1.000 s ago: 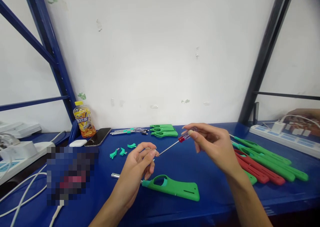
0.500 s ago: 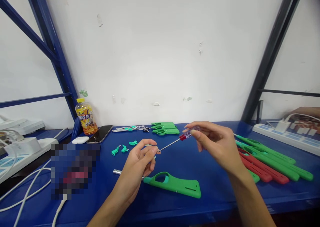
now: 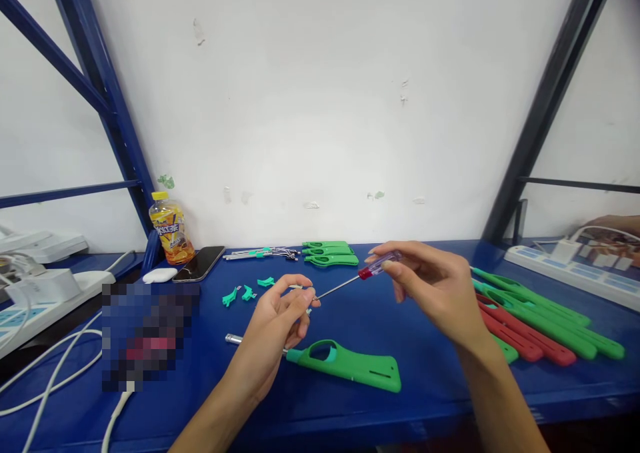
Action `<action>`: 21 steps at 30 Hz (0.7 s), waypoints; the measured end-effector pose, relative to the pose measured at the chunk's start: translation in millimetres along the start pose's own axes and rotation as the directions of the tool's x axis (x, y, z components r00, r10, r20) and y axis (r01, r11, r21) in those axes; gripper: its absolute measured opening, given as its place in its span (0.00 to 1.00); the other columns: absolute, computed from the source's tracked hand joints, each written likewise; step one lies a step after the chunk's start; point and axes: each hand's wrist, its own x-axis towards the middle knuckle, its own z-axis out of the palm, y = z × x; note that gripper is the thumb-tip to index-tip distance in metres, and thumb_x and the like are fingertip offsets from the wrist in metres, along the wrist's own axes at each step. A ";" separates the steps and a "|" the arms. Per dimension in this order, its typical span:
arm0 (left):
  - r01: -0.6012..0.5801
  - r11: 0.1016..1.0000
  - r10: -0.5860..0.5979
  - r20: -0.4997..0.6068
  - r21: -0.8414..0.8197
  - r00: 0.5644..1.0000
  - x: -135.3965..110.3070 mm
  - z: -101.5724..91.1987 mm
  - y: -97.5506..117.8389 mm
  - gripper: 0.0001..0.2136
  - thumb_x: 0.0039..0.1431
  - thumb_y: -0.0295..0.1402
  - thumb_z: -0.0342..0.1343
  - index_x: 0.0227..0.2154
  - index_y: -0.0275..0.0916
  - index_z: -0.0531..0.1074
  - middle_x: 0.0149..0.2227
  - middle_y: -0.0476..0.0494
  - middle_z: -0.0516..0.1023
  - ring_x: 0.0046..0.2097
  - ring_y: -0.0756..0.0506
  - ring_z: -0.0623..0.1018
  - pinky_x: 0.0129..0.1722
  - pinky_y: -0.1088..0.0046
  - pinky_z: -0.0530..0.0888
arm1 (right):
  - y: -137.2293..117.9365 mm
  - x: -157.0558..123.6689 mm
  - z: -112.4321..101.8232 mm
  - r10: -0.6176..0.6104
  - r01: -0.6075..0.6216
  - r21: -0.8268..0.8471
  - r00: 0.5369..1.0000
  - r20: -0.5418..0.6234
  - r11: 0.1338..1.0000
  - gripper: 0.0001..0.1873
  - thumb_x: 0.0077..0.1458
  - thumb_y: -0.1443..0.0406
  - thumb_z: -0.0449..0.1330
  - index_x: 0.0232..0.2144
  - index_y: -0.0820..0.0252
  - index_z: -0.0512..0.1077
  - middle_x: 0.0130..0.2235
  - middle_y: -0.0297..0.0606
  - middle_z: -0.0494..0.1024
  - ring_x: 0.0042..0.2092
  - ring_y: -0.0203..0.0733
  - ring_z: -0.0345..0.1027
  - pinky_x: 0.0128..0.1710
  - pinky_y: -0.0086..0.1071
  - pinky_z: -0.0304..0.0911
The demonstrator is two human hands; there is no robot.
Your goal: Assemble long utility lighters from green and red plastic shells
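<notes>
My right hand [image 3: 433, 283] grips a screwdriver [image 3: 383, 263] by its clear purple and red handle. Its thin shaft slants down to the left, and the tip meets the fingertips of my left hand [image 3: 283, 313]. Those left fingers are pinched around a small part, mostly hidden, that I cannot make out. Below them a green long-neck lighter [image 3: 350, 366] lies on the blue table, its metal tube passing behind my left wrist. Small teal trigger pieces [image 3: 249, 293] lie just left of my left hand.
Metal lighter tubes [image 3: 260, 254] and green lighter shells [image 3: 330, 253] lie near the wall. Green and red lighters [image 3: 530, 320] are spread at right beside a power strip [image 3: 575, 273]. A drink bottle [image 3: 171, 230], a phone [image 3: 200, 264] and white cables [image 3: 70, 346] occupy the left.
The camera view has shifted very slightly. Both hands keep their hold, and the screwdriver tip stays at my left fingertips.
</notes>
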 end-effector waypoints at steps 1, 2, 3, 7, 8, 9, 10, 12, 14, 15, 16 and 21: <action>0.006 1.000 -0.006 -0.005 -0.001 1.000 0.1 -0.1 -0.2 0.25 0.56 0.51 0.68 0.48 0.40 0.69 0.25 0.55 0.72 0.21 0.56 0.55 0.20 0.78 0.48 | -0.1 -0.3 0.0 -0.014 0.014 -0.005 1.000 0.007 1.000 0.09 0.63 0.57 0.68 0.41 0.54 0.84 0.33 0.38 0.86 0.20 0.34 0.66 0.23 0.33 0.62; 0.010 1.000 -0.010 -0.010 -0.002 1.000 0.1 -0.1 -0.5 0.25 0.56 0.51 0.68 0.47 0.40 0.69 0.25 0.55 0.72 0.21 0.56 0.55 0.20 0.78 0.48 | -0.2 -0.6 0.1 -0.028 0.028 -0.011 1.000 0.011 1.000 0.08 0.63 0.57 0.68 0.41 0.53 0.84 0.34 0.37 0.87 0.20 0.34 0.66 0.23 0.33 0.62; 0.013 1.000 -0.013 -0.017 -0.002 1.000 0.3 -0.1 -0.8 0.25 0.55 0.51 0.68 0.47 0.40 0.70 0.24 0.55 0.71 0.21 0.55 0.55 0.20 0.78 0.48 | -0.3 -0.9 0.2 -0.040 0.040 -0.018 0.999 0.014 0.999 0.08 0.63 0.58 0.68 0.41 0.53 0.84 0.34 0.37 0.87 0.20 0.34 0.66 0.23 0.33 0.63; 0.019 1.000 -0.020 -0.032 -0.007 0.999 1.0 -0.2 -1.5 0.26 0.54 0.52 0.69 0.46 0.40 0.70 0.23 0.55 0.70 0.21 0.55 0.56 0.20 0.78 0.47 | -0.5 -1.7 0.8 -0.056 0.057 -0.048 0.998 0.015 0.997 0.08 0.64 0.58 0.68 0.41 0.53 0.84 0.34 0.38 0.87 0.20 0.35 0.66 0.23 0.34 0.63; 0.021 1.000 -0.021 -0.034 -0.010 0.999 1.2 -0.1 -1.5 0.26 0.53 0.52 0.69 0.46 0.40 0.70 0.23 0.55 0.70 0.21 0.55 0.56 0.20 0.78 0.47 | -0.4 -1.8 0.8 -0.056 0.057 -0.052 0.998 0.016 0.997 0.08 0.64 0.58 0.68 0.41 0.53 0.84 0.34 0.37 0.87 0.20 0.35 0.66 0.23 0.34 0.63; 0.021 1.000 -0.021 -0.036 -0.013 0.999 1.4 0.1 -1.5 0.27 0.52 0.52 0.70 0.46 0.40 0.70 0.22 0.55 0.70 0.21 0.55 0.56 0.20 0.78 0.47 | -0.3 -1.9 0.9 -0.056 0.057 -0.055 0.998 0.019 0.997 0.07 0.64 0.59 0.68 0.41 0.53 0.84 0.34 0.37 0.87 0.20 0.35 0.66 0.23 0.34 0.63; 0.021 1.000 -0.022 -0.037 -0.014 0.999 1.5 0.3 -1.6 0.27 0.52 0.52 0.70 0.46 0.40 0.70 0.22 0.55 0.70 0.21 0.55 0.56 0.20 0.78 0.47 | -0.2 -1.9 0.9 -0.058 0.059 -0.056 0.998 0.020 0.997 0.07 0.64 0.59 0.68 0.41 0.52 0.84 0.34 0.37 0.87 0.20 0.34 0.67 0.23 0.33 0.63; 0.017 1.000 -0.018 -0.039 -0.011 0.999 1.6 0.8 -1.8 0.27 0.52 0.52 0.69 0.47 0.40 0.69 0.21 0.56 0.70 0.21 0.55 0.56 0.20 0.78 0.48 | 0.1 -1.7 0.9 -0.063 0.064 -0.059 0.998 0.018 0.996 0.06 0.64 0.59 0.68 0.41 0.52 0.84 0.35 0.36 0.87 0.20 0.34 0.67 0.24 0.33 0.64; 0.011 1.000 -0.011 -0.041 -0.008 0.999 1.4 1.2 -2.3 0.27 0.53 0.52 0.69 0.47 0.40 0.69 0.19 0.58 0.68 0.20 0.54 0.56 0.19 0.78 0.49 | 0.2 -1.2 1.1 -0.067 0.068 -0.062 0.998 0.013 0.996 0.06 0.64 0.59 0.68 0.41 0.52 0.84 0.35 0.36 0.87 0.20 0.34 0.67 0.24 0.33 0.64; 0.009 1.000 -0.009 -0.038 -0.006 0.999 1.2 1.4 -2.6 0.27 0.53 0.52 0.69 0.47 0.40 0.68 0.18 0.59 0.67 0.20 0.54 0.57 0.19 0.79 0.49 | 0.2 -0.9 1.3 -0.066 0.067 -0.062 0.998 0.010 0.996 0.07 0.64 0.59 0.68 0.41 0.52 0.84 0.35 0.36 0.87 0.20 0.34 0.67 0.24 0.33 0.64; 0.008 1.000 -0.008 -0.033 -0.005 0.999 1.1 1.5 -2.8 0.27 0.53 0.52 0.69 0.48 0.40 0.68 0.18 0.60 0.66 0.20 0.54 0.58 0.19 0.79 0.50 | 0.2 -0.6 1.5 -0.064 0.064 -0.062 0.998 0.006 0.996 0.07 0.64 0.59 0.68 0.41 0.52 0.84 0.35 0.37 0.87 0.20 0.34 0.67 0.24 0.33 0.64; 0.006 1.000 -0.006 0.003 -0.011 1.000 0.4 1.5 -3.5 0.28 0.54 0.50 0.70 0.49 0.41 0.67 0.18 0.60 0.65 0.20 0.54 0.62 0.19 0.79 0.52 | 0.5 -0.2 2.3 -0.061 0.057 -0.096 0.997 -0.038 0.994 0.08 0.63 0.57 0.68 0.40 0.52 0.84 0.33 0.36 0.86 0.20 0.35 0.66 0.23 0.34 0.64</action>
